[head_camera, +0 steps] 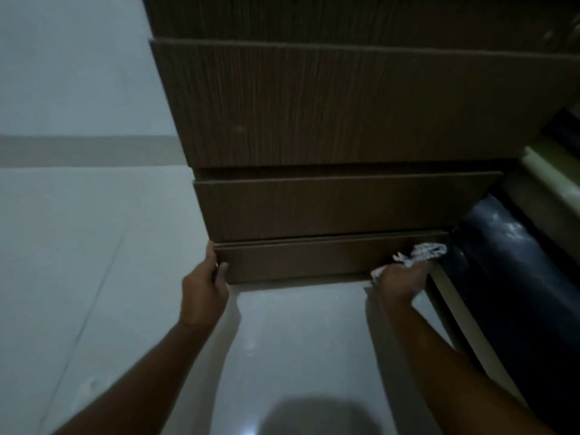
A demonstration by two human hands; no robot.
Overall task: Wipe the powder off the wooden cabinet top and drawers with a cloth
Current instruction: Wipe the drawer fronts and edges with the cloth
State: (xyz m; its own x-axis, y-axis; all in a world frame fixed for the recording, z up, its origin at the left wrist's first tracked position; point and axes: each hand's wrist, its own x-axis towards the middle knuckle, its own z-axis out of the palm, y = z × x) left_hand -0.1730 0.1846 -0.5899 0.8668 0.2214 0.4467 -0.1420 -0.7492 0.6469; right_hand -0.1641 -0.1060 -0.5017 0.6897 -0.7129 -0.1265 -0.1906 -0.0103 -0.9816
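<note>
A brown wooden cabinet (345, 105) with three drawer fronts fills the upper middle of the dim head view. The bottom drawer (298, 262) is the lowest and narrowest front. My left hand (204, 287) grips that drawer's left end, thumb on the front face and fingers round the side edge. My right hand (400, 281) presses a crumpled white patterned cloth (420, 252) against the drawer's right end. No powder shows on the wood in this light.
Glossy pale floor tiles (298, 340) lie below the cabinet, with a dark shadow at the bottom centre. A pale wall with a beige band (78, 149) runs along the left. A dark shiny object (508, 262) and pale-edged furniture (552, 171) stand tight against the cabinet's right side.
</note>
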